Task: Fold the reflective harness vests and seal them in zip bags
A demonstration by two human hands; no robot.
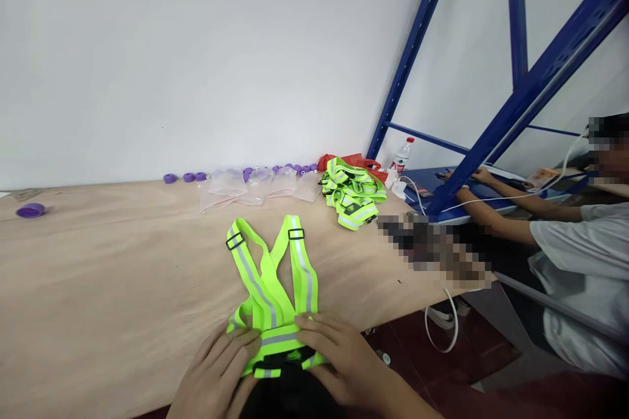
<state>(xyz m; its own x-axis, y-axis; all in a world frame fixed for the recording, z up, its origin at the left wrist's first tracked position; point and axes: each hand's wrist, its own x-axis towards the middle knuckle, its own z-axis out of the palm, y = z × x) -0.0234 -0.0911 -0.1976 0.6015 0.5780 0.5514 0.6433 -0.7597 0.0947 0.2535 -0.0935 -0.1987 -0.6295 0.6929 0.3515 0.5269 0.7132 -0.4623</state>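
A neon yellow reflective safety vest (270,275) with grey stripes and black buckles lies flat on the wooden table (113,275), its crossed straps pointing away from me. My left hand (219,376) rests on the vest's waistband at the left, fingers laid flat on the fabric. My right hand (339,360) presses on the waistband at the right, fingers curved over its edge near the table's front edge.
A pile of folded yellow vests (352,193) sits at the far right of the table, with clear plastic bags (255,184) and purple caps (30,211) along the wall. A water bottle (401,156), blue shelf frame (515,98) and a seated person (565,242) are at the right.
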